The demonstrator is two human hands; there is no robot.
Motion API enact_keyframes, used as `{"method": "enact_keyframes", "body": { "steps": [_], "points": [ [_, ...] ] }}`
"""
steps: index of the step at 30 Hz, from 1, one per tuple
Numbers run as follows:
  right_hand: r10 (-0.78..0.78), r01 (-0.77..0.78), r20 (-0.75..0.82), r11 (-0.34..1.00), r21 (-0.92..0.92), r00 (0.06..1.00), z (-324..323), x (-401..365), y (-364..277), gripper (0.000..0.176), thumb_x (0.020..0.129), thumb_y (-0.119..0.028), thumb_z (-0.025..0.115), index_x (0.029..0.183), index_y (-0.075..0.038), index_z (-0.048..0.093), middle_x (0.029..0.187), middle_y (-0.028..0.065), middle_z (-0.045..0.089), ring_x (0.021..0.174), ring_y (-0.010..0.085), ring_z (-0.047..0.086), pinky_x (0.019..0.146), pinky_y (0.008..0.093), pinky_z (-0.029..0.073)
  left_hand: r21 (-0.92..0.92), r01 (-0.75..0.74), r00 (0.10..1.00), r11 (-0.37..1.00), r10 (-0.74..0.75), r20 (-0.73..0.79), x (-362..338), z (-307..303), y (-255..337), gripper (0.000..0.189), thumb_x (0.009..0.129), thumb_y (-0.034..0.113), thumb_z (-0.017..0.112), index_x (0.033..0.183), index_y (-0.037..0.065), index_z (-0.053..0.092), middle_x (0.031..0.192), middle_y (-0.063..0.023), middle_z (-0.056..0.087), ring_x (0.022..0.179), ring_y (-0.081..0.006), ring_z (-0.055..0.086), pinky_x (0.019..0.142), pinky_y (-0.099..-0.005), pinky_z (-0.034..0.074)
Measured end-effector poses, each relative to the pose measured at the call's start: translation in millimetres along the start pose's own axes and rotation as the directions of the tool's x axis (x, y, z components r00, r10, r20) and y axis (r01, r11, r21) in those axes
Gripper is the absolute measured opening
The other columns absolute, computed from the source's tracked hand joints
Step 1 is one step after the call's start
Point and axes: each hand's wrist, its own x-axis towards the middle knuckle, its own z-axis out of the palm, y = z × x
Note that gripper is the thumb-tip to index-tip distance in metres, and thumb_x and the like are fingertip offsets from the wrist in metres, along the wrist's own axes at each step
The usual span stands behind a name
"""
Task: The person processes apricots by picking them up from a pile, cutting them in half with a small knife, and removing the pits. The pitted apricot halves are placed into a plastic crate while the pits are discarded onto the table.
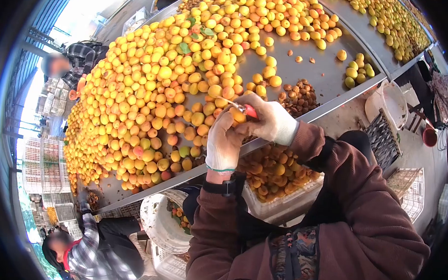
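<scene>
My left hand (223, 145), in a pale glove, is closed around an apricot (238, 115), held just above the near edge of the metal table. Close beside it, my gloved right hand (274, 121) grips a small tool with a red handle (250, 111) and a narrow tip, which lies across the top of the fruit. Whether the tip cuts into the apricot is hard to tell. Beyond both hands spreads a large heap of yellow-orange apricots (152, 88). A pile of brown pits (299, 97) lies right of my hands.
Below the table edge (334, 102) stands a crate of split apricots (279, 174). A white bucket (157, 226) is at lower left, another bucket (386, 103) at right. One person (102, 244) sits at lower left; another (83, 61) is across the table.
</scene>
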Motion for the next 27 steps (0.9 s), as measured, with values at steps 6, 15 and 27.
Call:
{"method": "enact_keyframes", "body": {
  "steps": [6,15,27],
  "points": [
    [0.102,-0.114,0.135,0.99,0.083,0.986,1,-1,6,0.043,0.087,-0.023,0.071,0.12,-0.005,0.049,0.094,0.0121,0.066,0.085,0.0197,0.068,0.076,0.0339,0.054,0.441,-0.033,0.999,0.897,0.044,-0.015,1,2,-1,0.031,0.097,0.018,0.044,0.117,-0.003,0.055,0.109,-0.0118,0.062,0.089,-0.0232,0.061,0.077,-0.0368,0.053],
    [0.3,-0.238,-0.008,0.772,0.589,0.954,21,4,30,0.036,0.091,-0.018,0.056,0.122,-0.001,0.049,0.101,0.0088,0.064,0.081,0.0194,0.068,0.069,0.0297,0.055,0.257,0.087,0.996,0.962,-0.085,-0.021,8,-5,0,0.046,0.093,0.013,0.04,0.135,-0.007,0.044,0.117,-0.0145,0.058,0.102,-0.0222,0.06,0.083,-0.0389,0.054],
    [0.5,-0.443,0.272,0.262,0.857,0.822,5,12,14,0.034,0.09,-0.019,0.052,0.122,-0.007,0.049,0.058,-0.0005,0.048,0.037,0.0096,0.039,0.033,0.0245,0.03,-0.002,-0.004,0.996,1.0,0.004,-0.092,16,-23,2,0.033,0.09,0.013,0.044,0.118,0.0,0.054,0.099,-0.011,0.06,0.084,-0.0215,0.061,0.079,-0.042,0.054]
  ]
}}
